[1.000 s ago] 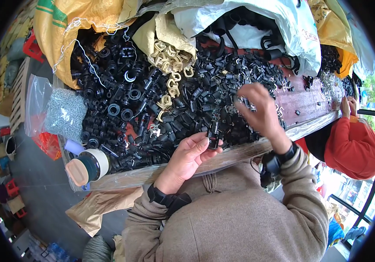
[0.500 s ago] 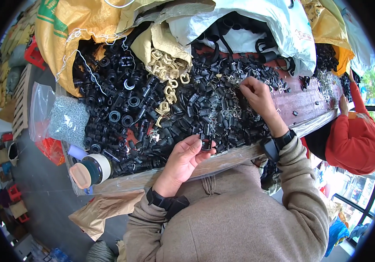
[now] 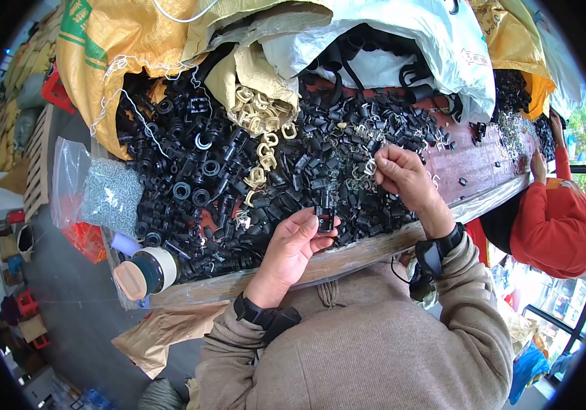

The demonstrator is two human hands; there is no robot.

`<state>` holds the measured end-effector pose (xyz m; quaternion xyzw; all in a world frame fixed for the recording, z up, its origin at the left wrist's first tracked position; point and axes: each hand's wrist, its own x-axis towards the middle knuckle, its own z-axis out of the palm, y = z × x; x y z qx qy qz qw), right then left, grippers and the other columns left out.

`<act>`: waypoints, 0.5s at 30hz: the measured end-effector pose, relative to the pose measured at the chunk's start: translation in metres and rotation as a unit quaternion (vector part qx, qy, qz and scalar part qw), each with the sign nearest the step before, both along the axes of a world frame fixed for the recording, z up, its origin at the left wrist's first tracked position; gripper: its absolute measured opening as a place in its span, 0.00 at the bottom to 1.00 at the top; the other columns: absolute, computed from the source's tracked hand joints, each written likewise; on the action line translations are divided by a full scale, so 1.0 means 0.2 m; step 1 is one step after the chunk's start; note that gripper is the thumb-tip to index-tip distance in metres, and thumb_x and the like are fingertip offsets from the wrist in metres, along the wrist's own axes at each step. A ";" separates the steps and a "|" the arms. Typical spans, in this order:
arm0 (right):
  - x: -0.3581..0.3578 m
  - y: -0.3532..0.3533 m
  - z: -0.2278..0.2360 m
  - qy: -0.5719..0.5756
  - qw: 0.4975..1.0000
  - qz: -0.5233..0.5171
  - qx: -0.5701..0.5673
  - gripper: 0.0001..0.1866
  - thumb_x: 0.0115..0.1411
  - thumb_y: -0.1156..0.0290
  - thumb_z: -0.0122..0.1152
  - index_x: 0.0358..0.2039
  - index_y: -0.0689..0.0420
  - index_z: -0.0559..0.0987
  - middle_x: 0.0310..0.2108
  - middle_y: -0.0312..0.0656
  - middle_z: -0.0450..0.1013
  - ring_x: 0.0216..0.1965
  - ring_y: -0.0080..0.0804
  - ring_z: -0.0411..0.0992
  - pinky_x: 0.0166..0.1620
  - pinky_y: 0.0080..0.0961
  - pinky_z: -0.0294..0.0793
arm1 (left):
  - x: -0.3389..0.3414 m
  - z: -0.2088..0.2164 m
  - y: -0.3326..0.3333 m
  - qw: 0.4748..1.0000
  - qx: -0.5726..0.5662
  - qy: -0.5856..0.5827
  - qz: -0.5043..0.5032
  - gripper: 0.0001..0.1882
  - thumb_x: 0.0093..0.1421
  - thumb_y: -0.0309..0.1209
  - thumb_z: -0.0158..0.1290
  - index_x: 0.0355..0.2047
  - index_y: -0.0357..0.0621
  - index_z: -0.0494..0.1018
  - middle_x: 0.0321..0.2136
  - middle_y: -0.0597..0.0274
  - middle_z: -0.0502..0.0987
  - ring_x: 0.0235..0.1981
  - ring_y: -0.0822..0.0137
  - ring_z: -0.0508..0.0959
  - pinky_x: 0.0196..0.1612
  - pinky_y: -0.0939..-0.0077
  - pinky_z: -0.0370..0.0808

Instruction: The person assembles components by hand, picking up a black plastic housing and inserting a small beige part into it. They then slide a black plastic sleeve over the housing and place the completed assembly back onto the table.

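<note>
My left hand (image 3: 291,247) is closed round a black plastic part (image 3: 323,217) at the table's near edge, thumb on one side and fingers under it. To the right and farther in, my right hand (image 3: 409,179) is pinched over the heap, with a small whitish clip (image 3: 370,167) at its fingertips. Beneath both hands spreads a heap of small black plastic pieces (image 3: 307,157), with pale clips mixed in. Cream-coloured loops (image 3: 266,154) spill from a tan sack (image 3: 260,65) beyond my left hand.
Larger black fittings (image 3: 201,167) are piled to the left. A bag of screws (image 3: 112,195) and a lidded cup (image 3: 146,272) stand at the left corner. A white sack (image 3: 402,41) lies behind. At right, a person in red (image 3: 554,229) works at the same table.
My right hand has come nearer and lower from the heap, and a whitish clip now shows at its fingertips. The black part in my left hand has turned slightly.
</note>
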<state>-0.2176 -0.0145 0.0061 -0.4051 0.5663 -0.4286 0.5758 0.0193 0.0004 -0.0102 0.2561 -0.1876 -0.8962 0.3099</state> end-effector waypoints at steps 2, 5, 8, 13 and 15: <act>0.01 0.01 -0.01 0.116 0.991 0.040 -0.048 0.08 0.57 0.69 0.47 0.25 0.58 0.67 0.17 0.30 0.65 0.14 0.14 0.57 0.17 0.11 0.53 | -0.01 0.00 0.00 1.000 -0.003 -0.003 0.000 0.16 0.57 0.36 0.45 0.40 0.37 0.67 0.36 0.58 0.73 0.34 0.71 0.73 0.36 0.82 0.71; 0.01 0.02 -0.04 0.366 0.911 0.026 -0.186 0.07 0.57 0.70 0.47 0.25 0.60 0.67 0.16 0.29 0.63 0.16 0.16 0.57 0.18 0.14 0.55 | -0.03 0.01 -0.01 1.000 -0.011 -0.008 -0.003 0.16 0.57 0.36 0.45 0.40 0.38 0.67 0.36 0.59 0.73 0.35 0.72 0.73 0.37 0.81 0.70; 0.03 0.02 0.01 0.427 0.877 0.031 -0.217 0.07 0.57 0.71 0.47 0.25 0.61 0.67 0.16 0.30 0.61 0.17 0.17 0.57 0.20 0.16 0.57 | -0.03 0.00 -0.01 1.000 -0.012 -0.008 0.002 0.19 0.55 0.37 0.48 0.42 0.36 0.65 0.36 0.56 0.72 0.37 0.69 0.72 0.37 0.79 0.71; 0.10 0.08 0.06 0.234 0.959 0.094 -0.132 0.07 0.56 0.72 0.47 0.25 0.62 0.67 0.17 0.32 0.58 0.20 0.19 0.55 0.23 0.17 0.57 | -0.04 0.02 0.00 1.000 -0.012 -0.011 0.014 0.19 0.55 0.38 0.47 0.42 0.36 0.65 0.37 0.56 0.72 0.39 0.69 0.71 0.41 0.77 0.70; 0.14 0.11 0.07 0.190 0.967 0.115 -0.124 0.07 0.56 0.72 0.47 0.25 0.61 0.67 0.18 0.33 0.58 0.21 0.19 0.54 0.24 0.16 0.57 | -0.05 0.01 0.01 0.999 -0.025 0.004 0.022 0.19 0.55 0.38 0.47 0.42 0.36 0.65 0.37 0.56 0.71 0.40 0.68 0.71 0.43 0.74 0.68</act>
